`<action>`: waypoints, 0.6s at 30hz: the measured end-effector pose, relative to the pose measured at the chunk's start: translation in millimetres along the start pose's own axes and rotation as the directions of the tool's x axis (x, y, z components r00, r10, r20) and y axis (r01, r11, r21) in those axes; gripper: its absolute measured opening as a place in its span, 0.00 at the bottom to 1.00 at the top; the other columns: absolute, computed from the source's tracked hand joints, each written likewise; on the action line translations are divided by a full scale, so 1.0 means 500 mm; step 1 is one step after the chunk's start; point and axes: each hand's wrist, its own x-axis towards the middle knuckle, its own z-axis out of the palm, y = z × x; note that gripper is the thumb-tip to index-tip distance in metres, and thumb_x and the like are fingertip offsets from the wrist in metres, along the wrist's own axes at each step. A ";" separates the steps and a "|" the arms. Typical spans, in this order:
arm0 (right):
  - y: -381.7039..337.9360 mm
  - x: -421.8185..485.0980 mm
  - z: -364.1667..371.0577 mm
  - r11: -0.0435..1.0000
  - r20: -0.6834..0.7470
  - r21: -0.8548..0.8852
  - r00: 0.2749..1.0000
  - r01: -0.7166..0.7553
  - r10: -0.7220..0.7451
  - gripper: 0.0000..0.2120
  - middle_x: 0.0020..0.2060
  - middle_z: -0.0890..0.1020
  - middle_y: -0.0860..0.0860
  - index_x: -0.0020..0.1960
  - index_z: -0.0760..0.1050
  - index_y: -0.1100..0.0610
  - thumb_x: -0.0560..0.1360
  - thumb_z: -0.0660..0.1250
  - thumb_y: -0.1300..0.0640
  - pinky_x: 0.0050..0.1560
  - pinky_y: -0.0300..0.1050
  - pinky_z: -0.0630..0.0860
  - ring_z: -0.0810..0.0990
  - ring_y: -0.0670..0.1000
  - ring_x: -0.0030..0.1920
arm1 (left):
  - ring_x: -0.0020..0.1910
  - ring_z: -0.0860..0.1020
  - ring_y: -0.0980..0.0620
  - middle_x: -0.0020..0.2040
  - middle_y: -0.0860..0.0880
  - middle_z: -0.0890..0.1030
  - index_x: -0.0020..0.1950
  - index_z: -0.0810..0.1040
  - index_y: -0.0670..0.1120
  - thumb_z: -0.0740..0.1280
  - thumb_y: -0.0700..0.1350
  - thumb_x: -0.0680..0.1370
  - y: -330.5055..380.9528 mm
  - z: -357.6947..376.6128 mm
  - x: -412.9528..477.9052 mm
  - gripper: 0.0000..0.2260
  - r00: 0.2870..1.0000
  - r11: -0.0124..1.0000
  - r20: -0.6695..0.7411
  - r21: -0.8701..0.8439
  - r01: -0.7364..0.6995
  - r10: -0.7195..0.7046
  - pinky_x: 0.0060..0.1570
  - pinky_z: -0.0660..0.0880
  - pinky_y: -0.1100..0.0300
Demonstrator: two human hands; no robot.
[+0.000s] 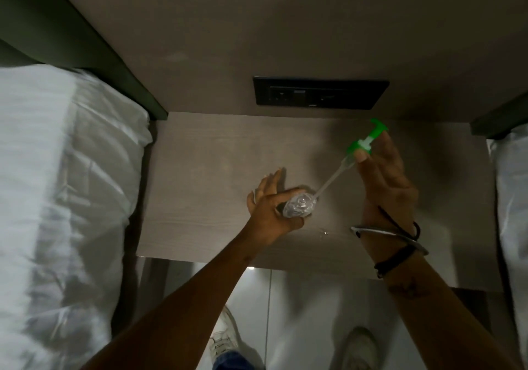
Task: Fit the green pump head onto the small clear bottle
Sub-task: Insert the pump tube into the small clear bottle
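Now my left hand (270, 212) wraps the small clear bottle (300, 205) over the middle of the nightstand (200, 186), thumb and forefinger closed on its sides, the other fingers spread toward 11 o'clock. My right hand (383, 181) pinches the green pump (367, 139) by its collar, up at 2 o'clock from the bottle. The pump is tilted, its clear dip tube (331, 179) slanting down toward 8 o'clock with the tip at the bottle's mouth; the collar is well apart from the neck. A black socket panel (320, 92) sits on the wall at 12 o'clock, white bedding (63, 184) at 9 o'clock.
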 end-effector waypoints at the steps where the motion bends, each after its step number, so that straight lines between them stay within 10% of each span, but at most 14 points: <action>1: -0.006 -0.006 0.007 1.000 0.015 0.010 1.000 -0.006 0.006 0.09 0.70 0.71 0.49 0.48 0.81 0.39 0.68 0.71 0.41 0.69 0.53 0.68 0.68 0.45 0.70 | 0.77 0.42 0.50 0.79 0.53 0.50 0.62 0.74 0.63 0.78 0.51 0.64 -0.001 0.000 0.000 0.28 1.000 1.000 0.003 -0.004 -0.009 0.009 0.70 0.36 0.46; 8: -0.016 -0.023 0.039 0.993 0.193 -0.085 0.979 0.087 -0.070 0.17 0.64 0.72 0.69 0.53 0.80 0.64 0.73 0.69 0.51 0.65 0.64 0.69 0.69 0.66 0.67 | 0.76 0.40 0.50 0.79 0.55 0.47 0.52 0.62 0.83 0.76 0.54 0.65 -0.005 -0.004 0.005 0.31 0.998 0.999 0.044 0.031 -0.044 0.043 0.69 0.39 0.44; 13: -0.001 -0.068 0.051 0.972 0.285 -0.177 0.953 0.156 -0.101 0.14 0.64 0.71 0.69 0.46 0.82 0.64 0.63 0.79 0.61 0.61 0.68 0.69 0.71 0.69 0.63 | 0.76 0.42 0.51 0.79 0.55 0.49 0.60 0.74 0.65 0.78 0.51 0.64 -0.004 -0.003 0.006 0.28 1.000 1.000 0.016 0.013 -0.027 0.027 0.70 0.40 0.48; 18: 0.038 -0.080 0.051 0.920 0.460 -0.287 0.881 0.266 -0.111 0.15 0.65 0.73 0.64 0.46 0.83 0.61 0.62 0.77 0.54 0.56 0.68 0.71 0.72 0.67 0.63 | 0.75 0.42 0.55 0.77 0.59 0.51 0.56 0.68 0.72 0.78 0.52 0.64 -0.006 -0.011 -0.005 0.28 0.997 0.996 0.004 -0.043 -0.080 0.081 0.69 0.38 0.48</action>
